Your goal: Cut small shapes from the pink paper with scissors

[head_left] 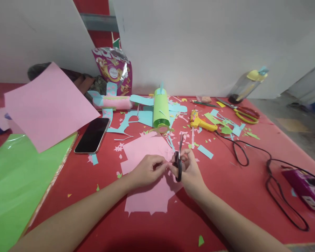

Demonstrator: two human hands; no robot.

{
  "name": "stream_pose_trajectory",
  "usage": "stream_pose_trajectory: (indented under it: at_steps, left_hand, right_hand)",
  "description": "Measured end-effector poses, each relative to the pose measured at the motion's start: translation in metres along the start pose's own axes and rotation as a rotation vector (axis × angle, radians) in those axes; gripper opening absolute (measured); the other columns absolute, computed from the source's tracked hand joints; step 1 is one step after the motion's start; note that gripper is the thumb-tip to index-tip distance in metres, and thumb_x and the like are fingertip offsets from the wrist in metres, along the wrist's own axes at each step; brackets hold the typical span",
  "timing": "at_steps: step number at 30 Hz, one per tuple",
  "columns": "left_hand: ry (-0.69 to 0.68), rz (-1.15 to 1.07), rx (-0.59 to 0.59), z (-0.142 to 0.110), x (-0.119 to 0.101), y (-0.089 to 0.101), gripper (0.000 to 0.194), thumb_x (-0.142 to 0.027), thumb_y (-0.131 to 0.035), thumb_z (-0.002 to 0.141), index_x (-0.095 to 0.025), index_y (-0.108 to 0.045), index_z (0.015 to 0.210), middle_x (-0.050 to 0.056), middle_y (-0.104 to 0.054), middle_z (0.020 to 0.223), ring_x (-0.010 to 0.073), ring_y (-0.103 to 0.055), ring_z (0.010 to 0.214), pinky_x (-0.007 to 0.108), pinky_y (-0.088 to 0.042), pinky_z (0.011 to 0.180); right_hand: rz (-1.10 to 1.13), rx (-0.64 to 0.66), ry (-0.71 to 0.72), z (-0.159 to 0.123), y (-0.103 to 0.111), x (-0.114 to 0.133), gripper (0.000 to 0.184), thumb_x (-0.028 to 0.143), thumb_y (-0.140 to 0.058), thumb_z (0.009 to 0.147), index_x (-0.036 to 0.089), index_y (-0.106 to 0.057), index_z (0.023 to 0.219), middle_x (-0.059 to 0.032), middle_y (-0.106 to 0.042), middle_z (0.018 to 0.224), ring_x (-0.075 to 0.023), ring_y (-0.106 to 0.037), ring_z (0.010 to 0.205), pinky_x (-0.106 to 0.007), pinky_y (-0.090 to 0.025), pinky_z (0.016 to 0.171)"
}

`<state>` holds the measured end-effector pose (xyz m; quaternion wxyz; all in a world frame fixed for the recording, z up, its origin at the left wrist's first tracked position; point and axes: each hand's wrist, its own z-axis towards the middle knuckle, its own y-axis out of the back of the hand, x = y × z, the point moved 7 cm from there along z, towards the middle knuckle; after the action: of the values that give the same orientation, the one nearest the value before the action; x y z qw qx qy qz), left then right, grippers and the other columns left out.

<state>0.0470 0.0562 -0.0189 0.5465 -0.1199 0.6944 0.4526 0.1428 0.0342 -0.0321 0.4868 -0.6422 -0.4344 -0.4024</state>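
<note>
My right hand [190, 171] is closed round a pair of scissors [179, 159] with dark handles, blades pointing up and away from me. Fingertips of my left hand [149, 170] are pinched together against those of the right. A small piece of pink paper [169, 163], mostly hidden by the fingers, is between them. Both hands are over a jagged-edged sheet of pink paper [147, 199] lying on the red table [105, 210]. Just beyond stands a light green paper-covered bottle [161, 105] with blue paper parts, beside a pink paper-covered tube [117, 102] with blue fins.
At left are a phone [92, 135], a large pink sheet [51, 106] and green sheets [13, 189]. A yellow glue gun [202, 122], its black cord [269, 164], larger scissors [245, 114] and a clear bottle [248, 85] are at right. Paper scraps litter the middle.
</note>
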Motion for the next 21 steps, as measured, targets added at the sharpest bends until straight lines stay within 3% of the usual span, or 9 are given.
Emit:
stream_pose_trajectory:
  at_steps: [9,16,21]
  left_hand:
    - [0.08,-0.09,-0.101,0.001,0.002,0.017,0.027,-0.025,-0.037,0.078,-0.014,-0.042,0.054,-0.004,-0.04,0.05,0.0068,-0.037,0.048,0.019,-0.032,0.048]
    - [0.032,-0.178,-0.24,0.008,-0.019,0.054,0.024,-0.025,-0.04,0.077,-0.015,-0.042,0.056,-0.005,-0.037,0.052,0.0056,-0.033,0.048,0.018,-0.03,0.047]
    - [0.043,-0.236,-0.249,0.013,-0.025,0.062,0.024,-0.027,-0.04,0.079,-0.015,-0.042,0.058,-0.005,-0.034,0.053,0.0054,-0.03,0.047,0.019,-0.027,0.045]
  right_hand:
    - [0.004,0.07,-0.047,-0.003,-0.001,0.001,0.041,0.01,-0.066,0.055,0.022,-0.032,0.072,0.0104,-0.047,0.061,-0.0045,-0.045,0.053,-0.016,-0.037,0.051]
    - [0.038,0.209,-0.104,-0.011,-0.012,-0.001,0.034,0.022,-0.067,0.061,0.022,-0.033,0.071,0.0082,-0.042,0.061,-0.0074,-0.047,0.055,-0.022,-0.038,0.054]
    - [0.083,0.347,-0.112,-0.016,-0.018,0.001,0.032,0.034,-0.065,0.064,0.022,-0.037,0.072,0.0046,-0.047,0.067,-0.0099,-0.048,0.059,-0.024,-0.037,0.055]
